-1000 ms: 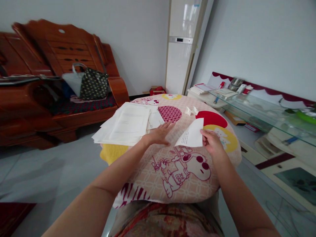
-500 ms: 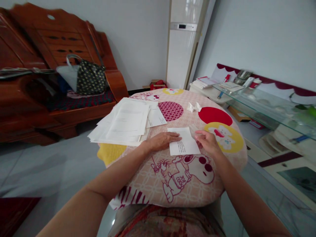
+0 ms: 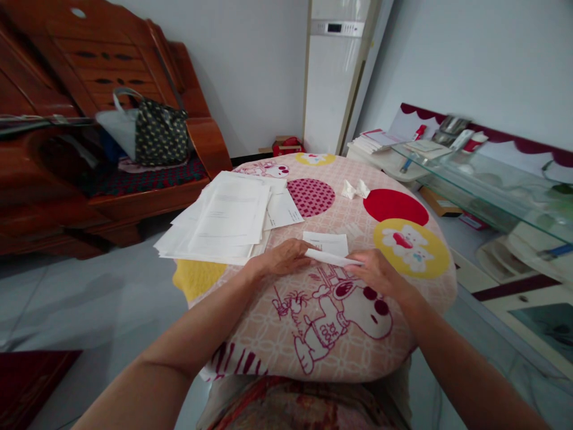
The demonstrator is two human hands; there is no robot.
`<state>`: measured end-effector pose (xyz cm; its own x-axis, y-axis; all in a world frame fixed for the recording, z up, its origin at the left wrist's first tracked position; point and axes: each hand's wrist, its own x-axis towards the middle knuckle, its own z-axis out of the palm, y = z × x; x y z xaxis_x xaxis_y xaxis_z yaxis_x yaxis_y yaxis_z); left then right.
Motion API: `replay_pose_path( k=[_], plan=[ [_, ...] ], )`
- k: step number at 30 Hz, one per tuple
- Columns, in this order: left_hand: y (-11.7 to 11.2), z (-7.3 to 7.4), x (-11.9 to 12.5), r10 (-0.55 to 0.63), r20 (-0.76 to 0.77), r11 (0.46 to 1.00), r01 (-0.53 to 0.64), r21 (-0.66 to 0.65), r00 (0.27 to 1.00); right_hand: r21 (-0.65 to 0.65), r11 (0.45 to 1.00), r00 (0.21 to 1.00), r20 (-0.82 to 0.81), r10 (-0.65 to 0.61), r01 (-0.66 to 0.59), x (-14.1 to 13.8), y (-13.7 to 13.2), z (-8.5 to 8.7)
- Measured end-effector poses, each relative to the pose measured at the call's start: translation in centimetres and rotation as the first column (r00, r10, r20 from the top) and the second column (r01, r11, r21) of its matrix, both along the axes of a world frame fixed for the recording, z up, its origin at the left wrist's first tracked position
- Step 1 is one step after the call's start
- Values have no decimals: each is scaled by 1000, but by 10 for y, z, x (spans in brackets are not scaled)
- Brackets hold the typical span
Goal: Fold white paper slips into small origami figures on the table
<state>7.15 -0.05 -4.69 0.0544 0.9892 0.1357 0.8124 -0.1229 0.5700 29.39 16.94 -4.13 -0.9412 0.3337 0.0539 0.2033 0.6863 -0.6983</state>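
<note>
A small white paper sheet lies on the round table with a pink cartoon cloth. Its near edge is lifted and bent over toward the far edge. My left hand pinches the left end of that lifted edge. My right hand pinches the right end, fingers curled on the paper. Both hands rest low on the cloth, just beyond a printed cartoon dog.
A spread stack of white papers covers the table's left side. Two crumpled paper bits lie near the far edge. A wooden bench with a dotted bag stands left, a glass shelf unit right, a white standing unit behind.
The sheet, held up in my right hand a second ago, was laid flat on the cloth. Now both hands have lifted its near edge and are folding it over.
</note>
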Motion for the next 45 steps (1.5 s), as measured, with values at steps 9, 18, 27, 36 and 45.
replay_pose_path(
  k=[9, 18, 27, 36, 45],
  plan=[
    [27, -13, -3, 476, 220, 880, -456, -135, 852, -338, 899, 951, 223, -212, 280, -49, 23, -2],
    [29, -15, 9, 686, 113, 726, -670, -151, 718, -196, 858, 878, 178, -445, 475, -50, 13, -14],
    [27, -14, 9, 697, 81, 717, -689, -104, 712, -4, 893, 891, -68, -449, 450, -48, 13, -27],
    [26, -14, 6, 731, 69, 682, -723, -110, 679, 3, 919, 917, -65, -394, 395, -47, 14, -26],
    [26, -9, 7, 743, 101, 669, -728, -149, 662, 58, 914, 916, -65, -397, 401, -46, 14, -28]
  ],
)
